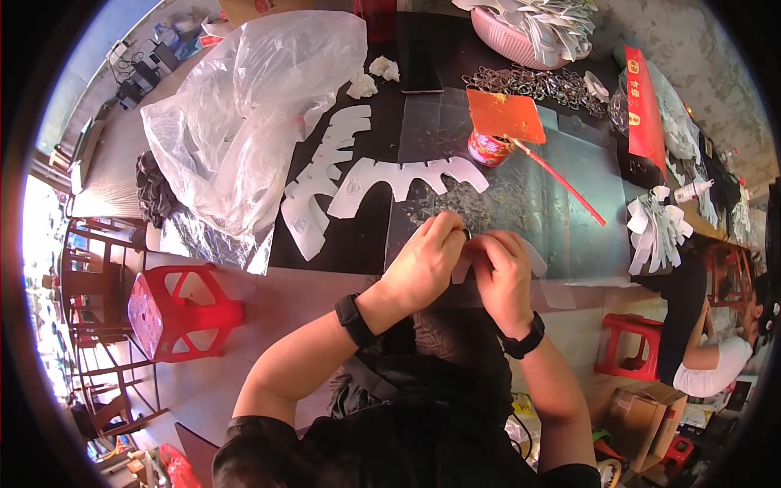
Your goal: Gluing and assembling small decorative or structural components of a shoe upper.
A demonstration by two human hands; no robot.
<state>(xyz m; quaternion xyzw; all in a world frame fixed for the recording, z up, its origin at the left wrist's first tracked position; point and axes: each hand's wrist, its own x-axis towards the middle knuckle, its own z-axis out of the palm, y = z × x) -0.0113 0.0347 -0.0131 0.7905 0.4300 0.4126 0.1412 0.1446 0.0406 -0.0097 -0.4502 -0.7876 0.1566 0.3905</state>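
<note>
Pink basket [506, 37]: at the far edge of the surface [374, 244], heaped with white cut pieces.
Red can [488, 149]: holds a red stick [561, 183] leaning right.
Clear bag [244, 114]: crumpled, far left.
Hands: left hand [425, 262] and right hand [500, 272] meet at the near edge, fingers pinched on a translucent white piece [533, 259].
Hard to tell: a small dark bit between the fingertips; most of the piece is hidden.

bright daylight, blown-out left edge, fisheye-bent rim
</note>
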